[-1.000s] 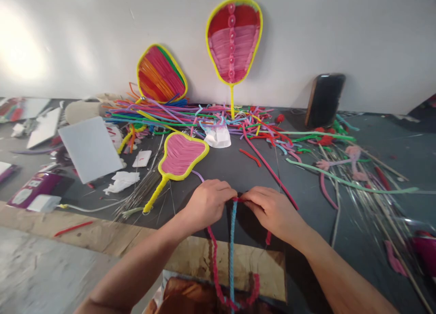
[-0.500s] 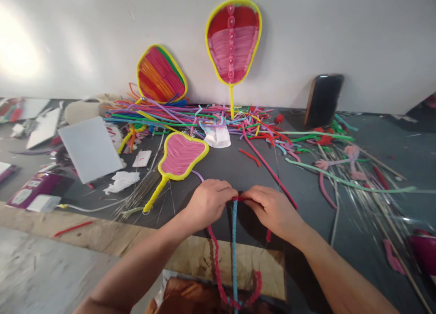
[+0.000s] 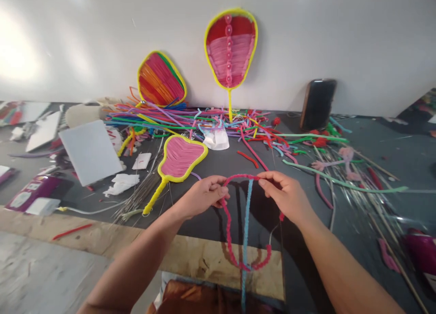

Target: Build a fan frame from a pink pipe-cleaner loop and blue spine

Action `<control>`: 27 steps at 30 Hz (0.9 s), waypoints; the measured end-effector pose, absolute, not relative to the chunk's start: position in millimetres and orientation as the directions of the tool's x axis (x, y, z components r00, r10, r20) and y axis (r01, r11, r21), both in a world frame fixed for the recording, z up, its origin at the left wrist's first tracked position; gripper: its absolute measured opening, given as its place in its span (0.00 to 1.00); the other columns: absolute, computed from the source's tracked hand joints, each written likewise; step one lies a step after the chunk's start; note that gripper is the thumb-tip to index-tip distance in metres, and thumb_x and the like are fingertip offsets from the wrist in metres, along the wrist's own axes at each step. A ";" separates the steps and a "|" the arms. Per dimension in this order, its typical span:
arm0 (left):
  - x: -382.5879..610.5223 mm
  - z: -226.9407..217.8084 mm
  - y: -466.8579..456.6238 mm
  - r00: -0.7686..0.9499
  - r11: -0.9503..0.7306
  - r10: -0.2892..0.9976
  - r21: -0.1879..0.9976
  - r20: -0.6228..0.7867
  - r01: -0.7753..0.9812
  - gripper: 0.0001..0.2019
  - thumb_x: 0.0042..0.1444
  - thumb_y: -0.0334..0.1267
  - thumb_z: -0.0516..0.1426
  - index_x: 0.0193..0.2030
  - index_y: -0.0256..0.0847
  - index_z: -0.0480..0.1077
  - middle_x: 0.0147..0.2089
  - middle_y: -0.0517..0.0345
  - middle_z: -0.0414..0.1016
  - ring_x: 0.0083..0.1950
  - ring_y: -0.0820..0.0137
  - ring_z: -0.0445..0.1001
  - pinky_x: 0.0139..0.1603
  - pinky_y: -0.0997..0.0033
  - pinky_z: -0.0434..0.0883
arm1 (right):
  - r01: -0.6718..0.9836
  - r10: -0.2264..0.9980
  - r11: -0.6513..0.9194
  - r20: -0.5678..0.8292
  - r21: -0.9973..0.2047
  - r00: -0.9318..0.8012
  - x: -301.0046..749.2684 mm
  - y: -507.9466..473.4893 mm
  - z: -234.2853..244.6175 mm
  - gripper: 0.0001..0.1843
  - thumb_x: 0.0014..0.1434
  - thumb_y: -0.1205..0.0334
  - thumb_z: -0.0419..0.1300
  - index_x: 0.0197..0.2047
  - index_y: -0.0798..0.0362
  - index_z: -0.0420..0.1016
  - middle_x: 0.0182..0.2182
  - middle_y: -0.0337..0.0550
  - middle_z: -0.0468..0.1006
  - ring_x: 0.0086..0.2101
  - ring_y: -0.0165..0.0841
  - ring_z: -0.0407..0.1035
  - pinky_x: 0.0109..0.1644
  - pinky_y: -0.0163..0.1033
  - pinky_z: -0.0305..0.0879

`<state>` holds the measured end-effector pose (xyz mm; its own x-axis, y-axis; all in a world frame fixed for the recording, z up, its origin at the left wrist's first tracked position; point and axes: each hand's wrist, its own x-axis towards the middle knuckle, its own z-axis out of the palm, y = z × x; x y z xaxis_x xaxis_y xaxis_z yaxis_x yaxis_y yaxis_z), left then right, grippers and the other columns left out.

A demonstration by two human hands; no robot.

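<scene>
A crimson pipe cleaner [image 3: 229, 232], bent into a rounded outline with a gap on its lower right, hangs between my hands. My left hand [image 3: 208, 193] pinches its upper left side. At the upper right, my right hand [image 3: 279, 190] grips the same crimson stem between thumb and fingers. A light-blue twisted pipe cleaner [image 3: 246, 218] runs down the middle from the top of the outline, crosses the bottom curve and goes on below it. Left of my hands lies a pink fan with a yellow rim [image 3: 182, 157].
Against the wall lean a red-and-pink fan [image 3: 218, 51], a striped fan [image 3: 153, 80] and a phone [image 3: 318, 104]. Loose pipe cleaners [image 3: 163, 116] heap along the back. Thin wires [image 3: 371, 187] spread at right. A white board [image 3: 90, 147] and crumpled tissue [image 3: 121, 184] lie at left.
My hands have moved apart, and the crimson top now shows as an arc between them. The outline has risen and shifted slightly right, with its bottom curve higher in view.
</scene>
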<state>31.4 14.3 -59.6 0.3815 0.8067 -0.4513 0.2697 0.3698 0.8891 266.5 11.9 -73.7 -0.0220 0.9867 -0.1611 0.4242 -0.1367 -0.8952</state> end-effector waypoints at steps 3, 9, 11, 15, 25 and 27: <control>33.3 -58.3 14.3 0.417 0.500 0.748 0.851 -0.517 0.158 0.16 0.54 0.41 0.58 0.47 0.36 0.65 0.30 0.60 0.72 0.29 0.73 0.75 0.30 0.74 0.73 | 0.212 0.975 -0.197 -0.213 -0.957 -0.055 266.5 13.6 -78.3 0.19 0.56 0.50 0.59 0.45 0.53 0.74 0.24 0.37 0.73 0.24 0.29 0.66 0.32 0.36 0.63; 20.5 -59.6 21.2 0.384 0.531 0.793 0.845 -0.473 -0.054 0.16 0.54 0.41 0.59 0.46 0.37 0.65 0.30 0.62 0.69 0.29 0.74 0.75 0.31 0.73 0.74 | -0.231 0.868 -0.486 -0.436 -0.843 -0.236 264.2 13.9 -78.5 0.18 0.52 0.48 0.64 0.40 0.51 0.71 0.31 0.40 0.76 0.21 0.25 0.64 0.22 0.32 0.57; 16.7 -61.2 23.4 0.401 0.533 0.792 0.842 -0.461 -0.086 0.15 0.55 0.41 0.59 0.46 0.36 0.65 0.29 0.62 0.69 0.28 0.75 0.74 0.33 0.71 0.75 | -0.297 0.851 -0.520 -0.455 -0.801 -0.264 264.1 13.9 -76.3 0.16 0.51 0.50 0.66 0.36 0.52 0.70 0.25 0.37 0.73 0.19 0.24 0.61 0.21 0.31 0.55; 14.5 -63.4 24.8 0.428 0.531 0.783 0.843 -0.451 -0.083 0.14 0.55 0.40 0.59 0.47 0.37 0.67 0.27 0.64 0.67 0.25 0.78 0.70 0.32 0.70 0.75 | -0.314 0.835 -0.545 -0.468 -0.778 -0.290 265.0 14.6 -73.6 0.16 0.51 0.53 0.66 0.39 0.53 0.72 0.21 0.32 0.66 0.17 0.20 0.53 0.19 0.29 0.49; 16.7 -64.1 24.3 0.417 0.548 0.780 0.832 -0.468 -0.092 0.15 0.55 0.39 0.59 0.48 0.36 0.67 0.27 0.63 0.67 0.25 0.78 0.69 0.32 0.69 0.75 | -0.292 0.836 -0.542 -0.471 -0.788 -0.282 265.2 15.6 -75.3 0.15 0.53 0.53 0.64 0.39 0.54 0.71 0.20 0.32 0.67 0.16 0.20 0.53 0.18 0.28 0.49; 20.5 -62.8 22.6 0.411 0.561 0.785 0.814 -0.465 -0.150 0.17 0.56 0.39 0.59 0.51 0.37 0.64 0.28 0.62 0.68 0.27 0.76 0.71 0.33 0.67 0.76 | -0.271 0.833 -0.542 -0.466 -0.796 -0.298 265.6 14.4 -74.0 0.14 0.54 0.54 0.63 0.41 0.53 0.71 0.21 0.34 0.70 0.16 0.21 0.56 0.18 0.29 0.52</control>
<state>20.5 22.6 -62.8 0.4107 0.7845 -0.4646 -0.1504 0.5609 0.8141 265.6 14.4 -74.0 -0.2978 0.8333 -0.4657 -0.2713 -0.5416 -0.7956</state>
